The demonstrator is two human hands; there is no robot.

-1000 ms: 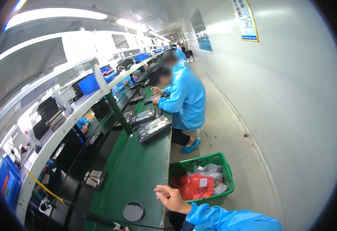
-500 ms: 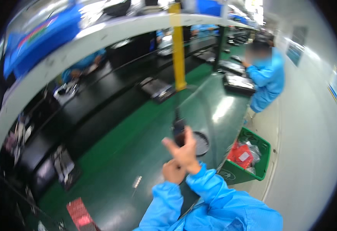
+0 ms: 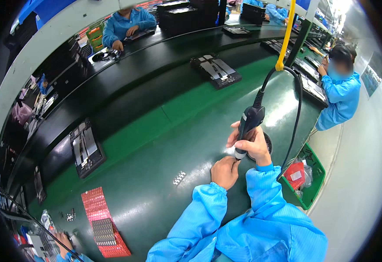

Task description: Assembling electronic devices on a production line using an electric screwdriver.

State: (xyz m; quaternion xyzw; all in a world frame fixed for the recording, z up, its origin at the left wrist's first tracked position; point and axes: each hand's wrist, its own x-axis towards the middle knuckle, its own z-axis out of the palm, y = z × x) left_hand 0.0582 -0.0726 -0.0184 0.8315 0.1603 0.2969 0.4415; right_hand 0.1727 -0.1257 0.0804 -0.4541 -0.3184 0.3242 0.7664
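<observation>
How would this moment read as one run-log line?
right hand: grips black electric screwdriver, upright | left hand: fingers at its tip | surface: green bench | nearby: red tray, green crate

What we cannot make out

Our left hand (image 3: 225, 172) covers the electric screwdriver (image 3: 248, 126) tip; we cannot tell what it pinches. At seven o'clock, a co-worker's hand (image 3: 62, 239) is cut off; the small metal parts (image 3: 179, 177) are too tiny.
</observation>
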